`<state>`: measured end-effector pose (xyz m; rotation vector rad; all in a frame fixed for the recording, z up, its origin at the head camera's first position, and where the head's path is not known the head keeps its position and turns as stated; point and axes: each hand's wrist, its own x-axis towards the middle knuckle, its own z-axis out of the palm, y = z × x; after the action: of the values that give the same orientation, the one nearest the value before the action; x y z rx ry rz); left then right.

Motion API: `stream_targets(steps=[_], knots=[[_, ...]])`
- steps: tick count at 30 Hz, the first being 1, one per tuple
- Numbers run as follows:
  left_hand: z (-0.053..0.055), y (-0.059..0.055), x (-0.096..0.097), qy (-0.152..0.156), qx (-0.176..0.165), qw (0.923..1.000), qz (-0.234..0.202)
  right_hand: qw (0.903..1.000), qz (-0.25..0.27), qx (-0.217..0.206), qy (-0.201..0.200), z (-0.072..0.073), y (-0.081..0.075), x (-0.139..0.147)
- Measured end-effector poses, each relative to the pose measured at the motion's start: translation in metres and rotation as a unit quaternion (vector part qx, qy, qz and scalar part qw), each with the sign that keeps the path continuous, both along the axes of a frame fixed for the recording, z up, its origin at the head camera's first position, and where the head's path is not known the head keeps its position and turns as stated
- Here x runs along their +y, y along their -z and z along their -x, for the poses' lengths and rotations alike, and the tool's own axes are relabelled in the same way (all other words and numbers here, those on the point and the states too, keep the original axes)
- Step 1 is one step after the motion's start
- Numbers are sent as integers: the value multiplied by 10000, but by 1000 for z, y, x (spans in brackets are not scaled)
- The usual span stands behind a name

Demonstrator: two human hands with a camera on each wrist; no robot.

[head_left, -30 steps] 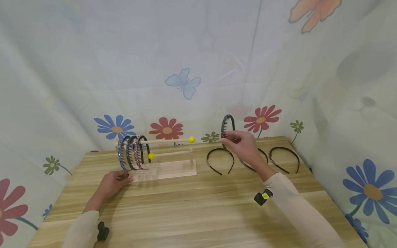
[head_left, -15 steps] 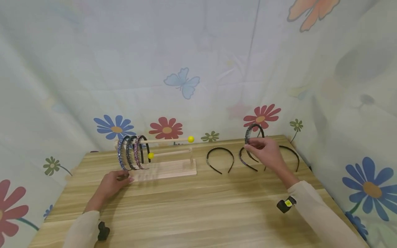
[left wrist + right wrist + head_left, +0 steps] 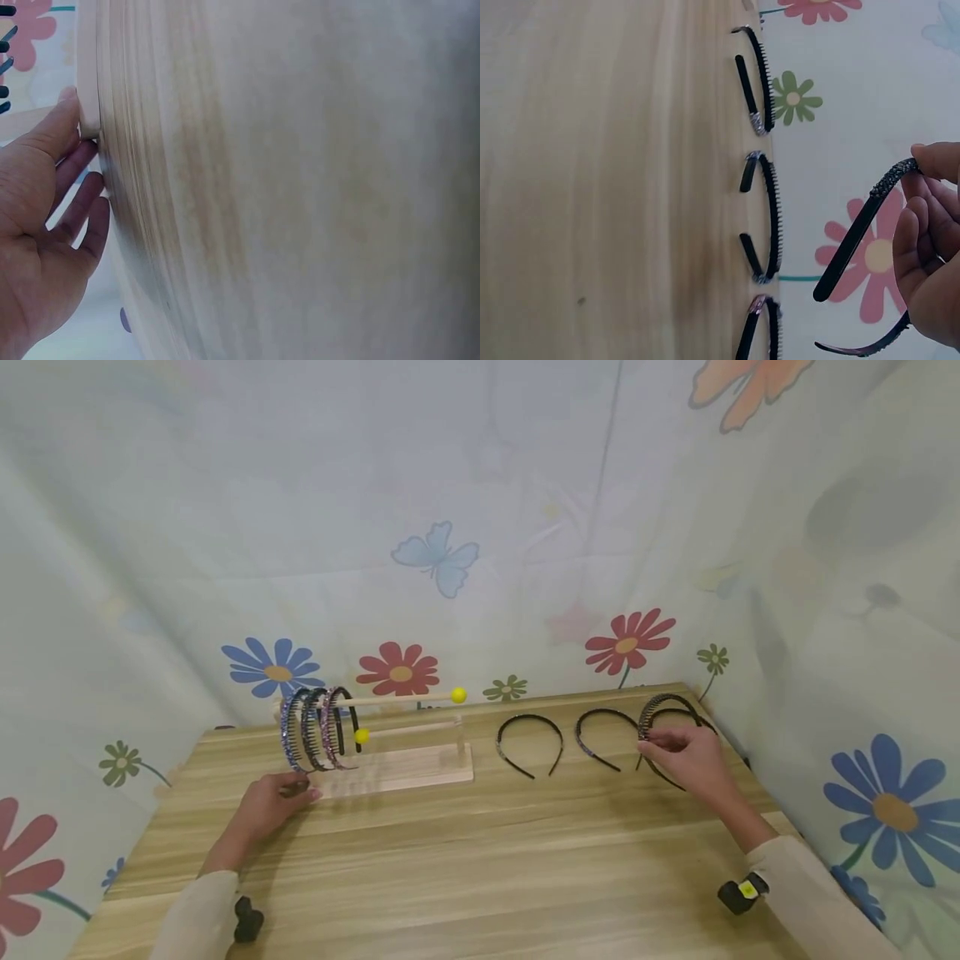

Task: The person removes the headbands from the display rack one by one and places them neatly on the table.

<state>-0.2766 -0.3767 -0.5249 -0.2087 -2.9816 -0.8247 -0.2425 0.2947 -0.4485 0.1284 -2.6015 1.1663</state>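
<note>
My right hand (image 3: 690, 764) pinches a black toothed headband (image 3: 859, 232) with dark glitter between thumb and fingers. In the head view it overlaps the rightmost headband lying on the table. At the left, my left hand (image 3: 270, 810) grips the left end of a wooden stand's base (image 3: 420, 768); in the left wrist view its thumb lies along the wood (image 3: 88, 67). Hanging on the stand's rod are a blue glittery headband (image 3: 287, 735), a dark one (image 3: 307, 735) and a pinkish-purple one (image 3: 327, 735).
A headband (image 3: 529, 717) and another with a purplish side (image 3: 585, 747) lie on the table (image 3: 450, 877) right of the stand. Yellow balls cap the rods, one at the back (image 3: 458, 695), one in front (image 3: 362, 737). A flowered curtain (image 3: 525, 568) encloses the table.
My right hand has carried the headband rightward and lower, from beside the stand past the middle headband to the rightmost one. The left hand stays at the stand's base.
</note>
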Motion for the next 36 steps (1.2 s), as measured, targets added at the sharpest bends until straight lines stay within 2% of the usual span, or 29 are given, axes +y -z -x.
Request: stream_targets(steps=[5,14,23,31,36], knots=[[0,0,0,21,38,10000,0,9998,-157,-75,122,-11,6,16],[-3,-2,3,89,161,9998,-41,9961,-497,-611,409,-30,19,38],[-4,-2,3,62,121,9999,-66,9848,-426,-1484,800,-38,31,50],[-4,-2,2,99,82,9998,-129,9844,-603,-1399,883,-39,45,54],[-4,-3,2,93,97,9998,-131,9838,-614,-1448,862,-40,47,55]])
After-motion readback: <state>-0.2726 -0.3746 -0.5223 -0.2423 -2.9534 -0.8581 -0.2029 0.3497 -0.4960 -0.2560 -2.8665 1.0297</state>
